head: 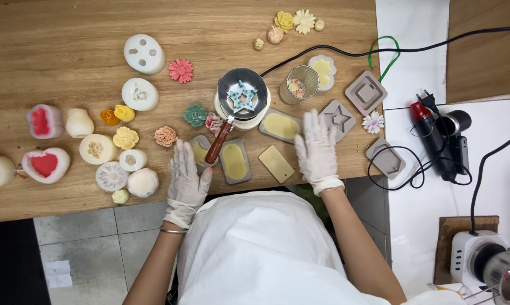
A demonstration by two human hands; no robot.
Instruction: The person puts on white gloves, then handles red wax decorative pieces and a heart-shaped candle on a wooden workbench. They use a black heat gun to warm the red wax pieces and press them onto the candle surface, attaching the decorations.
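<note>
Gloves cover both hands, and both lie flat and open on the wooden table (51,34), fingers spread, gripping nothing. The left hand (186,176) rests at the near edge with its fingertips touching a small grey mould (199,151) filled with yellowish wax. The right hand (317,148) lies a little farther in, its fingertips close to a grey star-shaped mould (338,117).

Between the two hands sit three flat pieces: a grey rectangular mould (234,161) full of pale yellow wax, just beside the left hand; a loose yellow wax slab (276,164), lying tilted and nearer the right hand; and, a little farther off, another filled rectangular mould (280,125) touching the right hand's fingertips on their inner side. The near mould's long axis runs away from the person, almost parallel with the left hand's fingers.

A red-brown handle (218,142) slants from beside the left hand's fingertips up to a small melting pot (243,97), which holds a pale blue star. Right of the pot stands a clear cup (298,85).

To the left, well apart from the hands, lie finished wax flowers and white silicone moulds, among them a pink daisy (181,70) and a red heart piece (45,165). At the far right a heat gun (436,133) lies on a white surface.
</note>
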